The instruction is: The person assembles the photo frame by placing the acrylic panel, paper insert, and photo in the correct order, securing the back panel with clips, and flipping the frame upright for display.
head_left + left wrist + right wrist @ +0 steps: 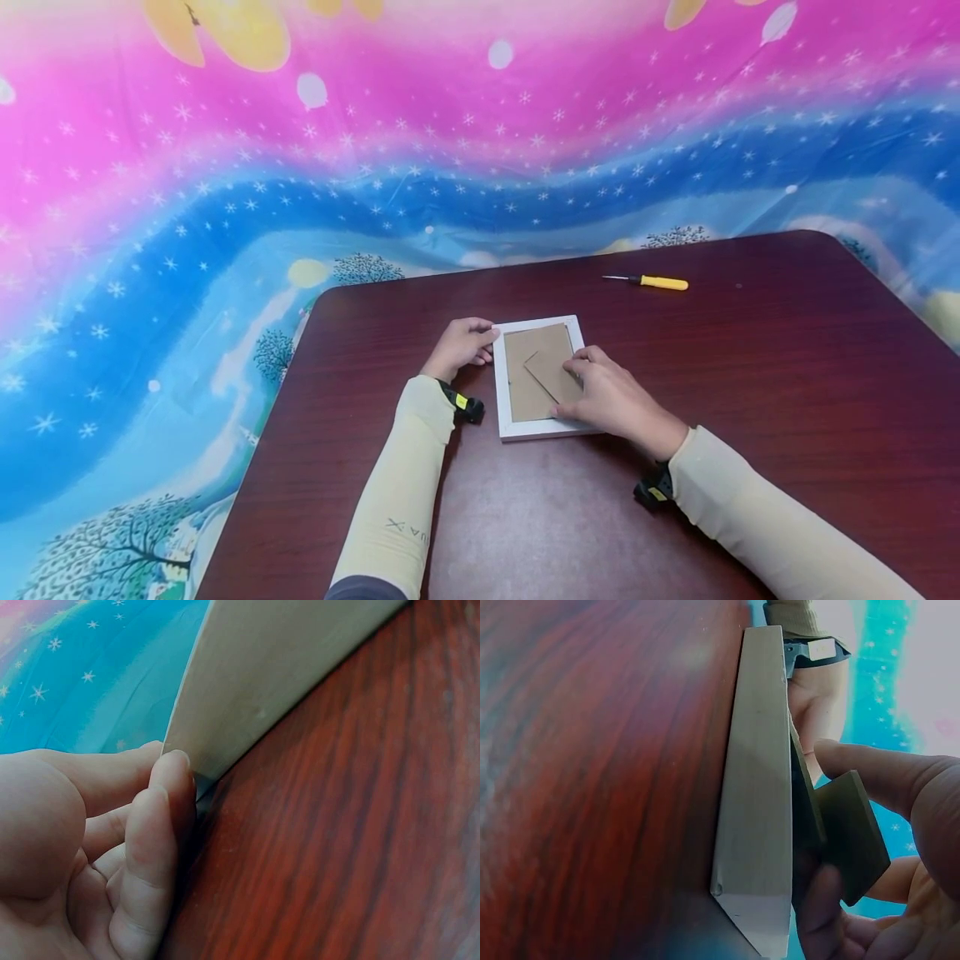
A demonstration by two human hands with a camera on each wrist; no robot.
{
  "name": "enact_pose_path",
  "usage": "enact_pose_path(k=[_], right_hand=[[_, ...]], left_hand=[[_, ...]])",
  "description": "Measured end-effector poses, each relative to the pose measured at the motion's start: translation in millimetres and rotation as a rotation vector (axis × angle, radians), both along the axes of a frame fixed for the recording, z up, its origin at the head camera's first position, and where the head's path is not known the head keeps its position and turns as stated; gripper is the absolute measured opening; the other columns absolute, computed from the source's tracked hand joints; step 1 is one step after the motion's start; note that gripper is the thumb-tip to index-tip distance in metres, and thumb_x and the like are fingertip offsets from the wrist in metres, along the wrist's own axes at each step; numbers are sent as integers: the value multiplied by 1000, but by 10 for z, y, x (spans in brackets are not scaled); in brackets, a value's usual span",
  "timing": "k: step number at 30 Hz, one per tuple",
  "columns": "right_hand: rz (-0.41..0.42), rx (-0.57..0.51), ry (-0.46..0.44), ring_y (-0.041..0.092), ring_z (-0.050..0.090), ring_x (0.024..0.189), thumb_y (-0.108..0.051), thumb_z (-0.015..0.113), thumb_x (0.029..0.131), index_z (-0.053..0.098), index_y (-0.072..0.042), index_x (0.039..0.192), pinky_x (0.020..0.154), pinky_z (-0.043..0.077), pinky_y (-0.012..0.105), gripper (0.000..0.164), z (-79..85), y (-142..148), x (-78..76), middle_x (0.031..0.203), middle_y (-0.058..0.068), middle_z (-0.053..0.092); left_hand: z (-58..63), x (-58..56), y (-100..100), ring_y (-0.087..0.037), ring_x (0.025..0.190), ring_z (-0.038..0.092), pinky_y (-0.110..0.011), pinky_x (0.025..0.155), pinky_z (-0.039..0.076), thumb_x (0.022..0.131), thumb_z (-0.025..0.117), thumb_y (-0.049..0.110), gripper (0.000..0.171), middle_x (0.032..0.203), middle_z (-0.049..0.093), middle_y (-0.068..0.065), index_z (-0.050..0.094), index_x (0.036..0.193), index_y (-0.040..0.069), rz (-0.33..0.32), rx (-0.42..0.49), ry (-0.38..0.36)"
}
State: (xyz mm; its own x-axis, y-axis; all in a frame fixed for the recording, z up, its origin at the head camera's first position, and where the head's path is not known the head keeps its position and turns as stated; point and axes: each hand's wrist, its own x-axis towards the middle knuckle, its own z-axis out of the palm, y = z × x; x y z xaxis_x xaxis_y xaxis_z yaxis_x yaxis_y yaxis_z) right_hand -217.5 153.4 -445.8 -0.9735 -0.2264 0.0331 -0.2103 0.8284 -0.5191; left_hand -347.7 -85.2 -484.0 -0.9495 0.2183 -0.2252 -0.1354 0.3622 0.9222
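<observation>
A white picture frame (pixel 517 432) lies back side up on the table, its brown backing board (pixel 528 340) showing inside the rim. From the board a brown stand leg (pixel 855 836) juts up at an angle. My left hand (pixel 463 346) pinches the frame's far left corner, thumb on top and fingers along the side. My right hand (pixel 611 396) reaches over the frame's right side, thumb and fingers spread about the stand leg and gripping it. In the right wrist view the board slants up above the frame's side wall, with a dark gap under it.
A screwdriver (pixel 663 283) with a yellow handle lies beyond the frame, near the far edge of the dark red wooden table (pixel 787 350). A colourful printed cloth (pixel 450 192) hangs behind the table and down its left side.
</observation>
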Motion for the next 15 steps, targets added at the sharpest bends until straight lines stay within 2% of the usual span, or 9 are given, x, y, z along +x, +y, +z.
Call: enact_pose_path(k=[15], right_hand=[[7, 83, 18, 30, 61, 95, -42, 87, 69, 65, -1, 121, 79, 53, 46, 70, 17, -13, 9, 124, 14, 53]], left_hand=[[7, 2, 1, -20, 65, 64, -29, 59, 56, 97, 64, 24, 29, 84, 63, -14, 63, 119, 5, 4, 3, -3]])
